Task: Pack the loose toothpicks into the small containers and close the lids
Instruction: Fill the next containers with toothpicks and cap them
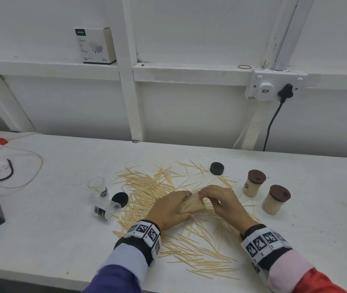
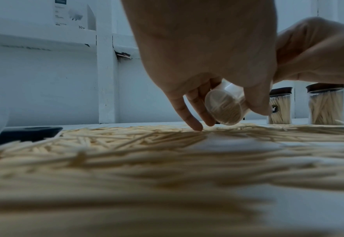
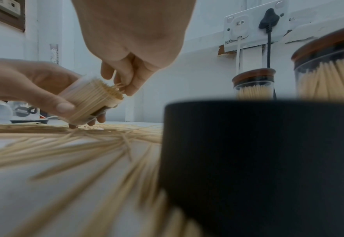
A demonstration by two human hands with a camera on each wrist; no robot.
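Toothpick packing: third container held tilted and filled at the mouth, white table (image 1: 295, 240).

Loose toothpicks (image 1: 147, 187) are spread beneath and around both hands. Two filled containers with brown lids (image 1: 254, 186) are stood to the right of the right fingers, closed; two empty clear containers (image 1: 105, 208) and a black lid (image 1: 120, 199) are lain to the left of the left fingers; a second black lid (image 1: 217, 168) is set beyond the fingers. The held container (image 3: 89, 102) is clasped by the left hand (image 1: 168, 210), long axis slanted, mouth turned toward the right hand (image 1: 223, 200), which is nearer that mouth. A few toothpicks are pinched by the right fingertips (image 3: 126, 86) at the opening. Legible writing: "30w" on the white box (image 1: 95, 46) on the ledge; the container labels cannot be read.
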